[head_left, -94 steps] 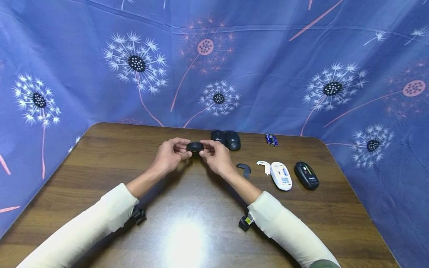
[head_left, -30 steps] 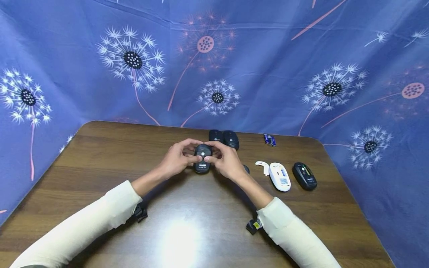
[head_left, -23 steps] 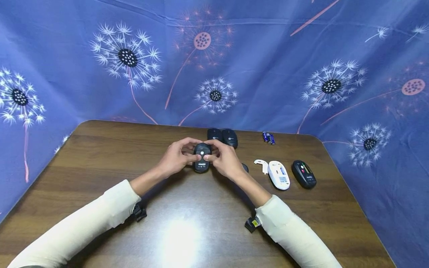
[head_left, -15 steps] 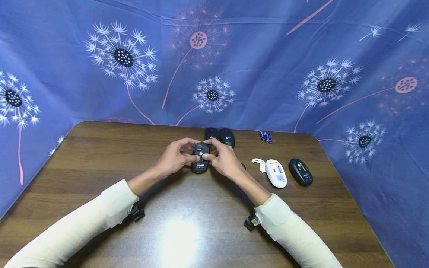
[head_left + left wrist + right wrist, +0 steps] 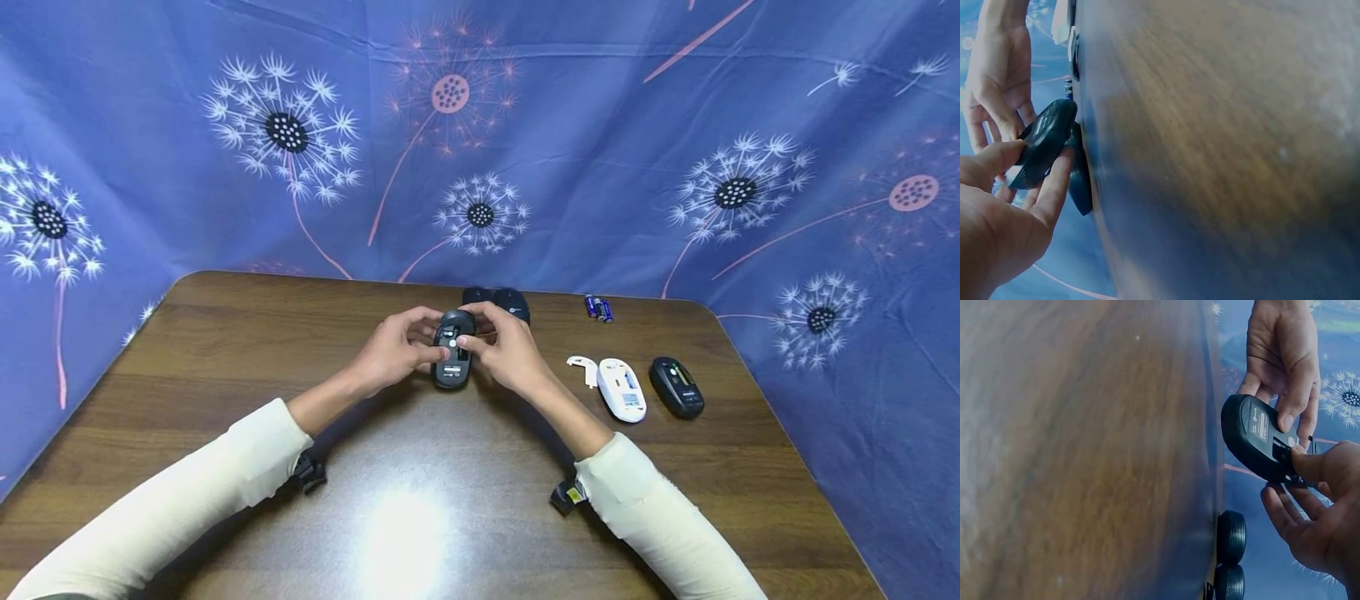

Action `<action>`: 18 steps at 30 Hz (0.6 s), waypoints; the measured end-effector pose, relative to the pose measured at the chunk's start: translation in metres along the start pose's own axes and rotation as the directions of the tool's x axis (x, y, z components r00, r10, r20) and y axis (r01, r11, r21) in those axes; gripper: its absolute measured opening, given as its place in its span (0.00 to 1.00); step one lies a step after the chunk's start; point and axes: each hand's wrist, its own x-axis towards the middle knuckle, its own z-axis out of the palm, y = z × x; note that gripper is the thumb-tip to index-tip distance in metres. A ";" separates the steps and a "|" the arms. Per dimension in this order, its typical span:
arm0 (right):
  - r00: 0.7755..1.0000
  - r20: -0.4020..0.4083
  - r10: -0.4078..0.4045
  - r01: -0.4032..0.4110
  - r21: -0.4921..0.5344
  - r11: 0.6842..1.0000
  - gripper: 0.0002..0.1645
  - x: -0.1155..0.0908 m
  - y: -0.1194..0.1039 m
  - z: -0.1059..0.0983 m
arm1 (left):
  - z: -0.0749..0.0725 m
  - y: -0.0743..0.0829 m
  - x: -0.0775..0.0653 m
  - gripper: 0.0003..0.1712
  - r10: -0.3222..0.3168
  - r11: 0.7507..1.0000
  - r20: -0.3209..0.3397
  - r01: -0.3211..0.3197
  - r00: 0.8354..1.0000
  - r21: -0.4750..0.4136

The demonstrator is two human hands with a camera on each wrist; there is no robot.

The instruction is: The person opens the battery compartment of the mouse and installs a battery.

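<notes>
A black computer mouse (image 5: 450, 371) is held underside up above the table, its printed label and a dark open recess showing. My left hand (image 5: 393, 350) grips its left side, thumb on the underside. From the other side, my right hand (image 5: 510, 346) pinches the upper part, its thumb at the recess. In the right wrist view the mouse (image 5: 1250, 434) is tilted, with the recess beside the right thumb. The left wrist view shows the mouse (image 5: 1050, 140) edge-on between both hands. Fingers behind it are partly hidden.
Two black mice (image 5: 512, 304) stand at the back edge, partly behind my right hand. Several blue batteries (image 5: 598, 308) lie right of them. A white mouse (image 5: 622, 392), a white cover (image 5: 583, 367) and another black mouse (image 5: 677, 387) lie at right on the wooden table (image 5: 247, 350).
The mouse was first held edge-on, then turned with its underside up. Its underside looked closed a second ago; a dark recess has opened in its upper part. My right hand has shifted slightly up.
</notes>
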 end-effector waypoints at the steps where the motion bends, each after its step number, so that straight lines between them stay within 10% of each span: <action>1: 1.000 -0.009 0.000 0.000 0.008 1.000 0.28 0.000 0.001 0.000 | 0.000 0.000 0.000 0.35 -0.003 1.000 0.000 0.003 1.000 0.000; 18: 0.988 -0.147 0.048 -0.033 0.100 0.994 0.24 -0.006 0.007 -0.004 | 0.003 -0.002 -0.003 0.32 -0.007 0.998 0.030 0.009 1.000 -0.059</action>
